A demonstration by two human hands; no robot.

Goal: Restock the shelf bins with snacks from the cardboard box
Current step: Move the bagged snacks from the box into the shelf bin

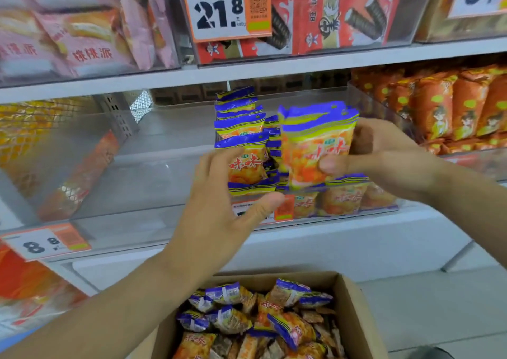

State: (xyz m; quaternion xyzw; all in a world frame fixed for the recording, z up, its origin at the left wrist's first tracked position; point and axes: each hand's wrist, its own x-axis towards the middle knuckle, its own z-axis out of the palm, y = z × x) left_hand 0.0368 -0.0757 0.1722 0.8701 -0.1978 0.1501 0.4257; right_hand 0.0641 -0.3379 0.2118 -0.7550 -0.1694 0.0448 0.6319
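Snack packets [244,128] stand upright in a row inside the clear shelf bin [164,166]. Left hand [219,207], fingers spread, presses the front packet from 7 o'clock. Right hand [384,155] pinches a packet stack [315,144] at 3 o'clock of the row. Cardboard box [356,317] at 6 o'clock holds loose packets.

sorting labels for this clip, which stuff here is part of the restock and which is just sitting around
Job: cardboard box; stack of snack packs in right hand; left hand on shelved row of packs.
Bystanders: pink packs; orange packs; 21.8 price tag.
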